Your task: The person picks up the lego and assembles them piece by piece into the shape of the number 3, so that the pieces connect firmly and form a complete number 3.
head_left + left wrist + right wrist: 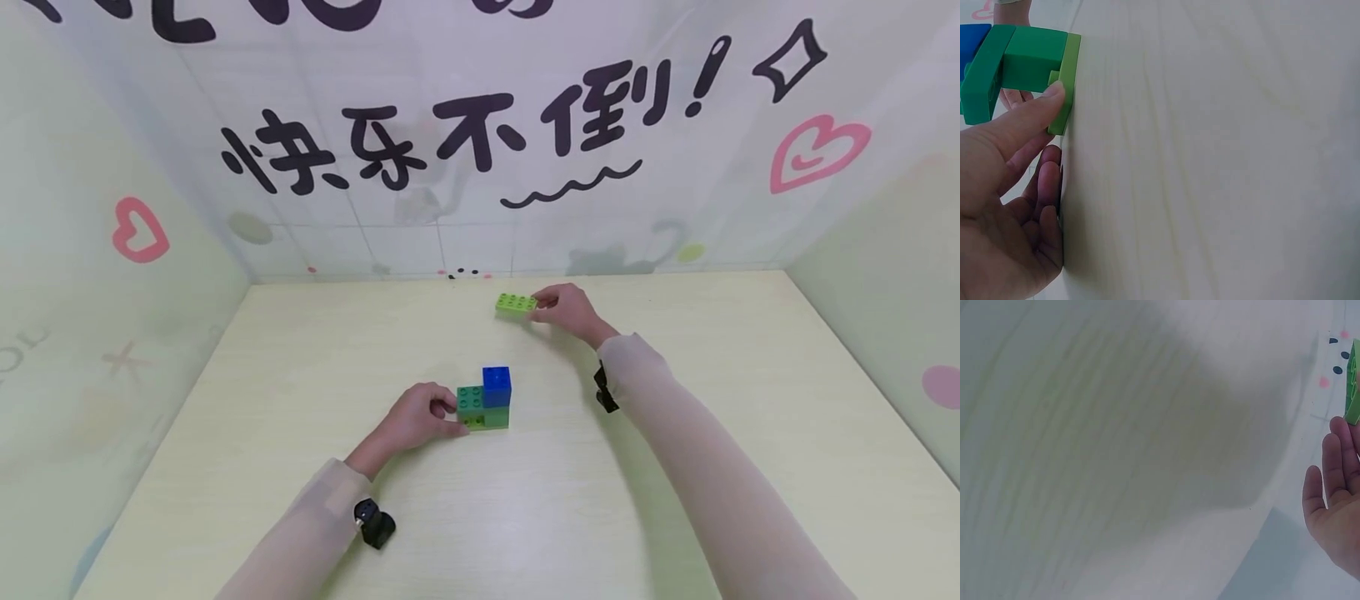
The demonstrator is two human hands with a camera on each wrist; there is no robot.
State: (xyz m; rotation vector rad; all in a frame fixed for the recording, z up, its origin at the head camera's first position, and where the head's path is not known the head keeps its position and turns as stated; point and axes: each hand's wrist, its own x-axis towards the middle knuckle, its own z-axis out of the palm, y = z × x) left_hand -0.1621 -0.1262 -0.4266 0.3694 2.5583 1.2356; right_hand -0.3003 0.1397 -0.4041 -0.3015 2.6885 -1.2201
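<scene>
A small stack of toy building bricks stands in the middle of the table, with a blue brick [497, 386] on top of green bricks [470, 398]. Its bottom layer is a lime-green brick [1070, 81] with a stud showing. My left hand [420, 417] pinches the stack from its left side, the thumb on that lime base in the left wrist view. Farther back, my right hand [570, 312] holds a separate lime-green brick [516, 303] by its right end, studs up. In the right wrist view only part of this brick [1354, 406] shows, at the fingertips.
The pale wood-grain table [300, 350] meets a printed white curtain [465, 242] at its back edge, just behind the right hand. Similar sheets [112, 317] line both sides. Black wrist cameras [375, 523] sit on both sleeves.
</scene>
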